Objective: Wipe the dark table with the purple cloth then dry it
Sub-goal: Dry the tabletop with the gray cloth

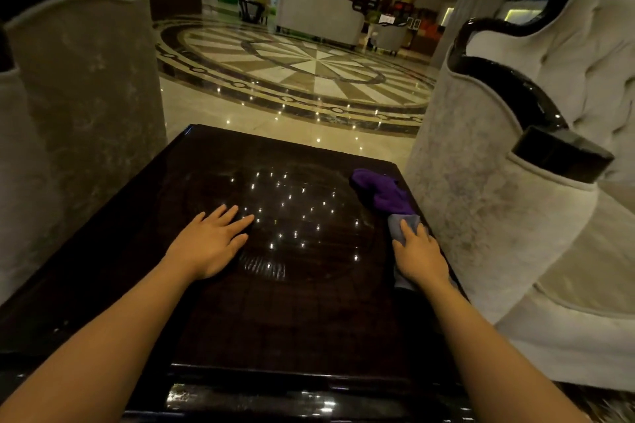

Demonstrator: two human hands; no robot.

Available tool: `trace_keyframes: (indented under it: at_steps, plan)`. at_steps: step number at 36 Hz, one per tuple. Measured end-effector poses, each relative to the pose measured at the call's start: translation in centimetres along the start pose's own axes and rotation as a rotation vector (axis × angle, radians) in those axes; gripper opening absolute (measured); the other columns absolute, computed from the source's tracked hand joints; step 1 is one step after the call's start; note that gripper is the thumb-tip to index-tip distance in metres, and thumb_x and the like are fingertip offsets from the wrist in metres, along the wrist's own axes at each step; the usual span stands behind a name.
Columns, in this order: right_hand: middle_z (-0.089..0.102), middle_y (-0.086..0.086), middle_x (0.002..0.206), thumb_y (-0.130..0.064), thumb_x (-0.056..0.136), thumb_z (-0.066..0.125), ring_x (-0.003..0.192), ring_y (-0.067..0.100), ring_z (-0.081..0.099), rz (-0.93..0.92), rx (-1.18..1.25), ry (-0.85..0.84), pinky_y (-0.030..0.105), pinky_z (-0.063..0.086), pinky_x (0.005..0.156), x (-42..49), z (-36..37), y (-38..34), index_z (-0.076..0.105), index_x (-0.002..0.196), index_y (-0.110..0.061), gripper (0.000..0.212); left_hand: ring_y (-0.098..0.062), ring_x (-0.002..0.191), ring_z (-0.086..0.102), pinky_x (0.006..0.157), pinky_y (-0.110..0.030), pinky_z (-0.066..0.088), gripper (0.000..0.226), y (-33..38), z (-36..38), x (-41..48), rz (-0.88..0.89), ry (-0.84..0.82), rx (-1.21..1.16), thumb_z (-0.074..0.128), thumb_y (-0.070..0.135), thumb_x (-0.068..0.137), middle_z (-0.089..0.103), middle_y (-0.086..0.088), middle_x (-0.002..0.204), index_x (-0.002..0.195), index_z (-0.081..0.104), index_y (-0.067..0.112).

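The dark glossy table point(295, 302) fills the lower middle of the head view, with ceiling lights mirrored in its top. A crumpled purple cloth point(381, 191) lies near the table's far right corner, untouched. Just nearer along the right edge lies a grey cloth point(400, 225), and my right hand point(419, 256) presses flat on it, fingers covering most of it. My left hand point(211, 240) rests palm down on the bare tabletop left of centre, fingers spread, holding nothing.
A grey upholstered armchair point(79, 106) stands close on the left, and a pale tufted one with a black glossy arm point(515, 154) on the right. Polished patterned floor point(292, 69) lies beyond the table's far edge, with a sofa point(319, 15) farther back.
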State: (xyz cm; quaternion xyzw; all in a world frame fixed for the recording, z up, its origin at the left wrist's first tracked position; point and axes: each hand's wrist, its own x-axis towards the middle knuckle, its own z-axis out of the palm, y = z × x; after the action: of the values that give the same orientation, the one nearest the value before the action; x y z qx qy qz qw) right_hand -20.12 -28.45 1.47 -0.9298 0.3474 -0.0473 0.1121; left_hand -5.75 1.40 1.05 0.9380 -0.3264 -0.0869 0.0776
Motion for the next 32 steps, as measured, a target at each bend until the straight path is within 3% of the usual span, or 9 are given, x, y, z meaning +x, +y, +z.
trace_keyframes:
  at_steps: [9,15,20,25,28,32]
  plan:
    - [0.044,0.022,0.136,-0.005,0.09,0.04,0.115,0.043,0.045,-0.026,0.055,0.114,0.046,0.04,0.092,-0.3,-0.4,-0.4,0.039,0.134,-0.013,0.045,-0.017,0.146,0.004,0.118,-0.036,0.008,0.048,-0.4,0.2,-0.6,0.018,0.054,-0.04,0.02,0.036,0.099,0.01,-0.001,0.158,0.146,0.012,0.029]
    - [0.052,0.023,0.129,-0.002,0.089,0.043,0.112,0.041,0.049,-0.243,0.141,0.161,0.05,0.043,0.094,-0.5,-1.8,-1.8,0.042,0.133,-0.01,0.044,-0.017,0.146,0.003,0.118,-0.037,0.008,0.048,-1.1,-0.2,-1.4,0.026,0.043,-0.053,0.021,0.035,0.099,0.008,-0.001,0.158,0.146,0.012,0.03]
    - [0.032,0.017,0.147,-0.011,0.092,0.045,0.13,0.038,0.034,-0.398,0.107,0.134,0.045,0.028,0.11,0.7,-2.9,-5.0,0.034,0.137,-0.013,0.046,-0.017,0.146,0.002,0.119,-0.037,0.007,0.048,-1.9,-0.4,-2.7,0.031,0.024,-0.049,0.022,0.034,0.099,0.007,-0.001,0.158,0.146,0.011,0.03]
    - [0.014,0.011,0.154,-0.029,0.095,0.04,0.139,0.032,0.016,-0.346,0.134,-0.013,0.044,0.018,0.113,1.5,-1.9,-6.8,0.024,0.14,-0.025,0.048,-0.017,0.146,0.001,0.119,-0.037,0.006,0.048,-2.9,-0.7,-3.4,0.025,0.025,-0.025,0.021,0.034,0.1,0.006,-0.001,0.158,0.146,0.01,0.03]
    - [0.013,0.012,0.155,-0.037,0.094,0.039,0.14,0.032,0.015,-0.286,0.083,-0.136,0.043,0.016,0.114,1.6,-0.3,-7.1,0.017,0.142,-0.028,0.054,-0.018,0.146,-0.001,0.119,-0.037,0.005,0.049,-3.7,-0.5,-3.7,0.011,-0.006,-0.018,0.021,0.034,0.1,0.003,-0.001,0.159,0.146,0.008,0.03]
    - [0.013,0.01,0.155,-0.041,0.095,0.033,0.141,0.029,0.015,-0.242,0.027,-0.165,0.042,0.017,0.114,1.9,1.1,-7.4,0.01,0.143,-0.026,0.055,-0.018,0.146,-0.002,0.119,-0.037,0.004,0.049,-3.9,-0.1,-3.6,0.021,-0.01,-0.022,0.021,0.033,0.1,0.003,-0.001,0.159,0.147,0.008,0.029]
